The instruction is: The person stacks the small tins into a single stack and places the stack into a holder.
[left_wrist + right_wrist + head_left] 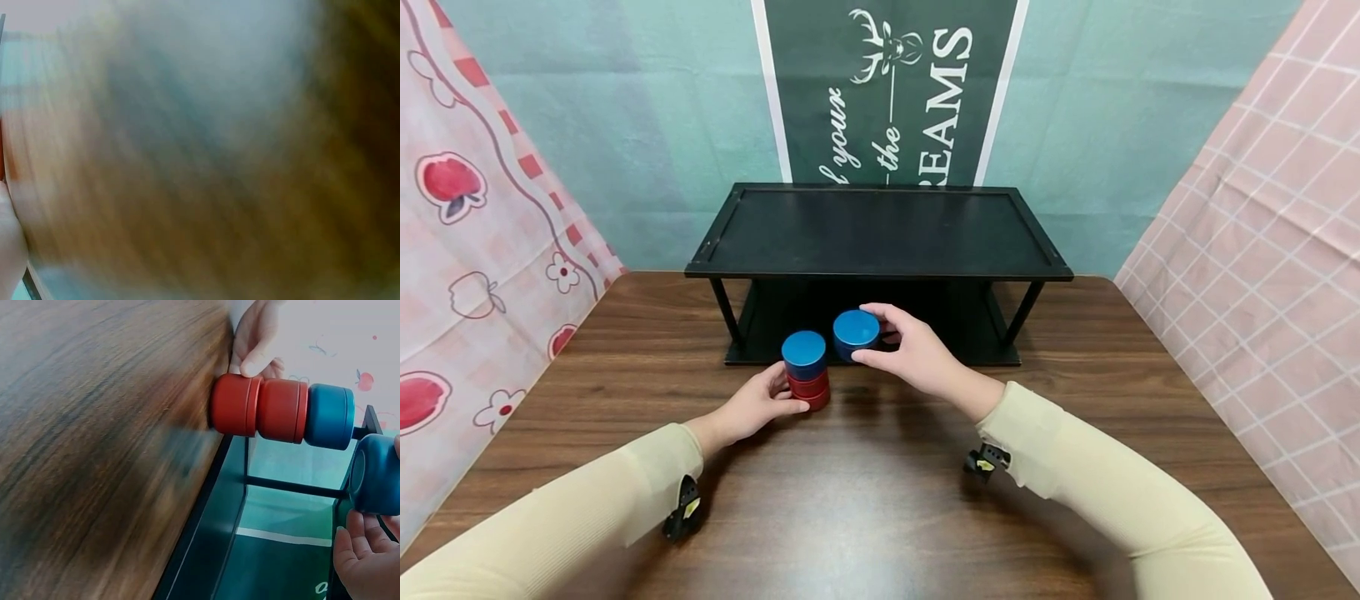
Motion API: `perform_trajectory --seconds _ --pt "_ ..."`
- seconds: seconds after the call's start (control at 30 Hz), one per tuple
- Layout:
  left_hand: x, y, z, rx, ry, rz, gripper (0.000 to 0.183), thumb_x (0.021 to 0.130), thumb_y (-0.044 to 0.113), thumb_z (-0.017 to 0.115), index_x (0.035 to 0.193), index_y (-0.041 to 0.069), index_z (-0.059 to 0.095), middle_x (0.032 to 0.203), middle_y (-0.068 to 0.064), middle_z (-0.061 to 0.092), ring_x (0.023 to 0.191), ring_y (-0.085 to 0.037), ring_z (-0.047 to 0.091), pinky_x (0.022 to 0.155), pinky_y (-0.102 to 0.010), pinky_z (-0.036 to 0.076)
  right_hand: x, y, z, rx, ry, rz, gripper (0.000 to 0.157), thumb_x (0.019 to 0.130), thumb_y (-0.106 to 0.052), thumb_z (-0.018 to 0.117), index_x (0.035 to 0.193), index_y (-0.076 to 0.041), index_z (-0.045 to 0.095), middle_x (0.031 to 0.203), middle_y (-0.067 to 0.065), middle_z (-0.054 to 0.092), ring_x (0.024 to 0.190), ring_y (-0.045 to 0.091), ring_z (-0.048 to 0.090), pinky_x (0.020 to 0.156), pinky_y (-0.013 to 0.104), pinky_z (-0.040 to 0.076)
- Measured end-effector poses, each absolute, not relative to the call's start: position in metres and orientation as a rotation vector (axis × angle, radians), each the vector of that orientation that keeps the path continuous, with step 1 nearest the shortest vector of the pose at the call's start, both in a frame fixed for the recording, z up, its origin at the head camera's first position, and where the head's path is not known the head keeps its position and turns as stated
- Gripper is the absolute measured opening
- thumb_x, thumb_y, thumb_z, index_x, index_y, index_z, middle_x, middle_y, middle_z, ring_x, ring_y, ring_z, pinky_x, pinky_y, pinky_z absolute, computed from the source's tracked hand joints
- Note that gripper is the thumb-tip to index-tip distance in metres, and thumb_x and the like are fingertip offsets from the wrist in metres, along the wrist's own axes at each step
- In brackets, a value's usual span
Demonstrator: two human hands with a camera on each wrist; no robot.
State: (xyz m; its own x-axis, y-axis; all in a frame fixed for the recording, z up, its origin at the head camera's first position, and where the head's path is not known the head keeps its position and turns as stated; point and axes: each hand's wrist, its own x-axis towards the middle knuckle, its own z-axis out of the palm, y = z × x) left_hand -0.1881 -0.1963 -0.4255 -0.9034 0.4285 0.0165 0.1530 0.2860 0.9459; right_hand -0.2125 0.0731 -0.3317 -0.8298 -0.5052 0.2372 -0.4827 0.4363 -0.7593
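Two red round tins and a blue tin form an upright stack on the wooden table, just in front of the black rack. My left hand holds the bottom red tin from the left, thumb in front. The second red tin sits between it and the blue one. Beside the stack's top, on the right, my right hand grips another blue tin between thumb and fingers, above the table. The left wrist view is mostly blurred, with part of the left hand at its edge.
A black two-tier rack stands at the back of the wooden table; its lower shelf lies right behind the tins. Patterned cloths hang at the left and right, and a teal cloth behind.
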Motion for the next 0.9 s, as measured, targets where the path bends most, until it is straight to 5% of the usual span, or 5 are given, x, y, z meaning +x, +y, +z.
perform_trajectory --seconds 0.9 --pt "-0.188 -0.195 -0.426 0.521 2.305 1.663 0.066 0.085 0.014 0.069 0.138 -0.001 0.033 0.136 -0.020 0.046 0.126 -0.031 0.042 0.103 -0.046 0.034 -0.214 0.033 -0.319 -1.031 2.585 -1.373 0.059 0.081 -0.025 0.074 0.132 -0.009 0.048 0.116 0.002 0.058 0.101 0.013 0.054 0.089 0.033 0.048"
